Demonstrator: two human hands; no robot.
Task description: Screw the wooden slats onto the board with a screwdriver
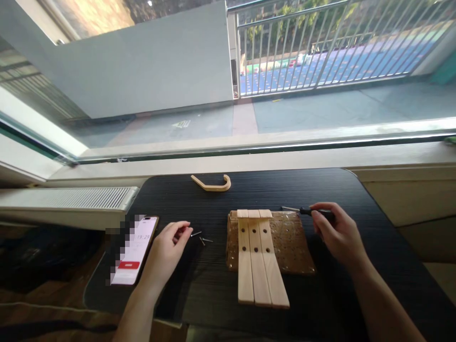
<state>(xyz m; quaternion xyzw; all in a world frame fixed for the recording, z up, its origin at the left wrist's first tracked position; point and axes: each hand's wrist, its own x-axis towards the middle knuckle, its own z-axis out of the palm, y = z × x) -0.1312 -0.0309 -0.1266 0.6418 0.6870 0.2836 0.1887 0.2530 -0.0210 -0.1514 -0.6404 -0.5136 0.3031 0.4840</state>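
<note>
R forearm [381, 294] was nearest cam; R hand [338, 232] gripped screwdriver [306, 211], L hand [170, 243] pinched a screw [195, 233]; wood slats [261, 280], partly over brown mat [294, 244], looked light, stiff, prob smooth, best held by side edges

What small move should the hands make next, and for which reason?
Probably the left hand should carry its screw towards one of the dark holes in the wooden piece: what looks like a screw seems pinched at its fingertips, away from those holes, and the right hand holds a screwdriver.
</note>
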